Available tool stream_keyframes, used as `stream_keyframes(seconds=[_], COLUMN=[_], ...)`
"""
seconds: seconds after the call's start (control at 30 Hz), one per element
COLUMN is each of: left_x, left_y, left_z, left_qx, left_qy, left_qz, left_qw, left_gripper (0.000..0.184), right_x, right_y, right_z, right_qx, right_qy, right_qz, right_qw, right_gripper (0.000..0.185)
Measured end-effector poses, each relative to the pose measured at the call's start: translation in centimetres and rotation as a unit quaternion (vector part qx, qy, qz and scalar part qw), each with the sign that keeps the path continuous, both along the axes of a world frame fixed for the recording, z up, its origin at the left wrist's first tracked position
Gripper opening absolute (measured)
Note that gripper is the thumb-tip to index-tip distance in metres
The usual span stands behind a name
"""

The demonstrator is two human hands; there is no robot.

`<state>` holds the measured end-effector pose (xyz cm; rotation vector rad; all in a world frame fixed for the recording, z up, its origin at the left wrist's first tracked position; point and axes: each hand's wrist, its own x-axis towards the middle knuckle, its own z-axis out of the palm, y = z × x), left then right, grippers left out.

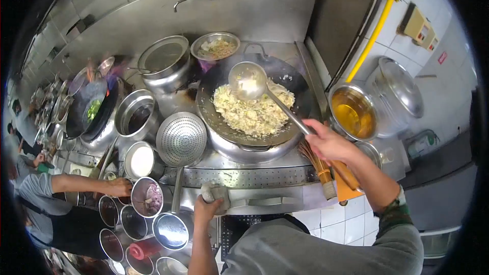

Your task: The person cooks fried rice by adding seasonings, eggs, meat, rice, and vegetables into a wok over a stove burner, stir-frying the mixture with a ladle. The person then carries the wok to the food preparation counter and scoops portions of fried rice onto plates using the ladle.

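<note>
My right hand [328,142] is closed around the long handle of a metal ladle [248,80]. The ladle's bowl is over a large black wok [298,117], above a pile of fried rice [249,117] with pale yellow bits; I cannot tell whether it touches the rice. Low at the counter's front edge, my left hand [206,209] is closed on a folded grey cloth [216,197]. Left of the wok lies a perforated strainer [181,137], its handle pointing toward me.
At right stand a pot of yellow oil [352,112] and a bamboo brush [321,170]. Left are a lidded pot [164,56], a pot of dark liquid [137,114] and a bowl of chopped onion [147,197]. A co-worker's hand [119,187] is beside that bowl. Flames rise at another wok [86,107].
</note>
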<state>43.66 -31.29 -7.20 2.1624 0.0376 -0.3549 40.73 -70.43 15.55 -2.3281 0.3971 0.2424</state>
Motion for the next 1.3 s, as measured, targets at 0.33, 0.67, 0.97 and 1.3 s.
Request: stream_keyframes(seconds=[0.33, 0.67, 0.97, 1.3], left_x=[5.0, 10.1, 3.4, -2.1], left_y=[-9.1, -17.7, -17.2, -12.0], left_z=[8.3, 9.7, 14.8, 15.1], left_qx=[-0.532, -0.453, -0.460, -0.486], left_qy=[0.314, 0.406, 0.386, 0.333], left_qz=[0.121, 0.031, 0.070, 0.100], left_qw=[0.777, 0.793, 0.797, 0.802], left_gripper=[0.049, 0.026, 0.022, 0.030], right_x=[2.2, -5.5, -8.5, -12.1], right_y=[1.1, -6.4, -11.7, -9.5], right_z=[-1.4, -0.9, 2.3, -0.4], right_qx=[0.413, -0.052, -0.002, -0.118], right_qy=[0.126, -0.057, 0.015, -0.087], right_qz=[-0.052, 0.101, 0.195, 0.075], right_qw=[0.900, 0.992, 0.981, 0.986], right_gripper=[0.043, 0.056, 0.060, 0.055])
